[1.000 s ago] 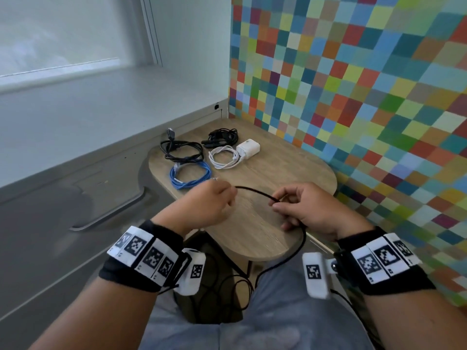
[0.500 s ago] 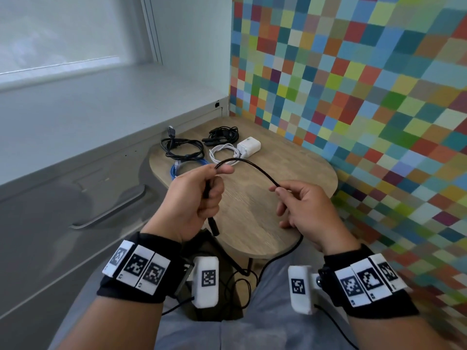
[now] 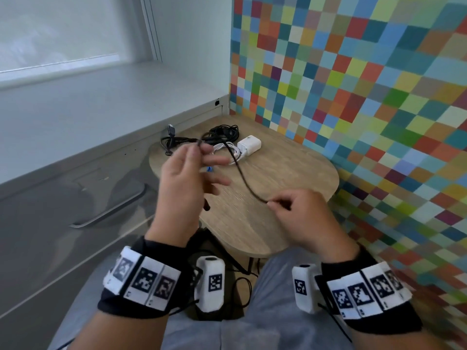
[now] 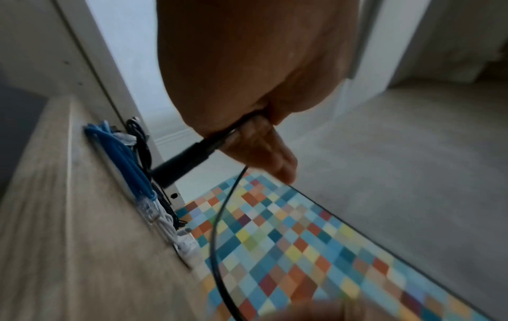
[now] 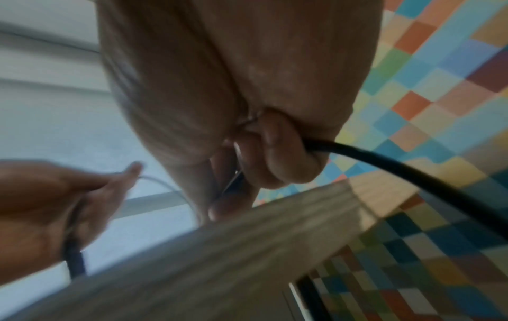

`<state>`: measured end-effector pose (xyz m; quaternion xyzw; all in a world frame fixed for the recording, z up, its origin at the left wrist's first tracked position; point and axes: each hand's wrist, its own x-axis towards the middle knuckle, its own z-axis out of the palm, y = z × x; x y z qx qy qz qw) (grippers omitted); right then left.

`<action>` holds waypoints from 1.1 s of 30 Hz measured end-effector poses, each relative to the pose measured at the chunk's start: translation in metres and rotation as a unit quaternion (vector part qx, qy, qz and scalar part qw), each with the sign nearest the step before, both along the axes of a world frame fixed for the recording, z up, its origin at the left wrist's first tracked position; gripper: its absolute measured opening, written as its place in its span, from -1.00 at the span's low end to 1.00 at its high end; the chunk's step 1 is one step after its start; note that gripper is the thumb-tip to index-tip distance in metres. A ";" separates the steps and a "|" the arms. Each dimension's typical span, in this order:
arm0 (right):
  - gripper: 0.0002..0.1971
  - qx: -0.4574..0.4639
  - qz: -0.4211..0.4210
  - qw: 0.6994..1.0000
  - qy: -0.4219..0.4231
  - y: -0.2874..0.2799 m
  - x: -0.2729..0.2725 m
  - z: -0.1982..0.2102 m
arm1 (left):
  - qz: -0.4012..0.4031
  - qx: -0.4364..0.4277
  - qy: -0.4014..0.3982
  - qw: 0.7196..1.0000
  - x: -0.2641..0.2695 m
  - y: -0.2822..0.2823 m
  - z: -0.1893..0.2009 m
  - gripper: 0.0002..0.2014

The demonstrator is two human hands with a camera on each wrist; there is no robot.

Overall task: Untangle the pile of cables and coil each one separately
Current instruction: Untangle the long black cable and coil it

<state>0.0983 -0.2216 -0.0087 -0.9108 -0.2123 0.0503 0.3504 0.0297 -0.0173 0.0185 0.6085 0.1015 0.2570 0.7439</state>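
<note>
A thin black cable stretches between my two hands above the wooden table. My left hand is raised and pinches the cable near its end between thumb and forefinger, the other fingers spread. The cable's black plug sticks out below that palm. My right hand is lower, near the table's front, with fingers curled round the cable. From there the cable drops off the table edge toward my lap. Both wrist views are blurred.
At the table's back lie a coiled black cable, a white cable with its white charger, a black USB cable and a blue cable mostly hidden behind my left hand. A colourful checked wall stands right, a grey ledge left.
My left hand has risen and moved toward the back of the table, carrying the cable's end and spreading its free fingers. The right hand stayed low, holding the cable.
</note>
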 end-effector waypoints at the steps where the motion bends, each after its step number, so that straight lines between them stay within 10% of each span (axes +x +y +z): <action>1: -0.81 -0.041 0.038 0.998 0.000 0.007 -0.006 0.002 | -0.022 0.054 0.016 0.998 0.000 -0.007 -0.002 -0.72; 5: -0.74 -0.067 0.150 0.985 -0.060 0.019 -0.023 0.013 | -0.103 0.311 0.083 0.941 0.005 -0.024 -0.013 -0.76; 12: -0.90 0.116 0.087 0.986 -0.082 0.009 -0.021 0.037 | -0.140 0.409 0.118 0.894 0.003 -0.028 -0.003 -0.72; 19: -0.89 0.185 0.069 0.979 -0.054 -0.019 -0.011 0.053 | -0.290 0.236 0.140 0.917 -0.007 -0.011 -0.005 -0.59; 24: -0.96 0.289 0.021 0.956 -0.031 -0.027 0.006 0.047 | -0.320 -0.046 0.070 0.944 -0.013 -0.004 -0.003 -0.65; 33: -0.85 0.227 -0.050 0.969 0.084 -0.017 0.013 -0.008 | -0.105 -0.288 -0.089 0.948 -0.011 0.004 0.014 -0.64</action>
